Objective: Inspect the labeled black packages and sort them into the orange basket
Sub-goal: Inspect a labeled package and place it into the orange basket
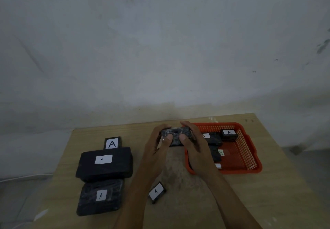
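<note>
Step in hand, as I judged it: inspection of a small black plastic-wrapped package [175, 136], held up over the middle of the light wooden desk [196, 202], just left of the orange perforated plastic basket [250, 157]. Left hand [157, 150] and right hand [194, 150] both gripped it, fingers curled round the far side, thumbs pressed on the near face. No label showed on the face toward the camera, so doing this well probably meant rotating it between the thumbs until the white tag came up, reading the letter, and only then moving right to the basket; hold light, since the wrap looked glossy, crinkled and likely slippery. The package was dark, roughly rectangular, wrapped in shiny film with creases catching the light; its far side was hidden by the fingers. In the basket, at the desk's right side: a black package with a white "B" label [212, 137], a small black box labelled "A" [229, 134] in the far corner, and another dark package [215, 154] with a greenish tag I couldn't read. Still unsorted near the left edge: a small upright black package with a large "A" [112, 143], a big flat black package labelled "A" [105, 164], a wrapped black package labelled "A" [100, 197] toward the near-left corner, and a small tilted black package labelled "A" [157, 192] near the left forearm.
</note>
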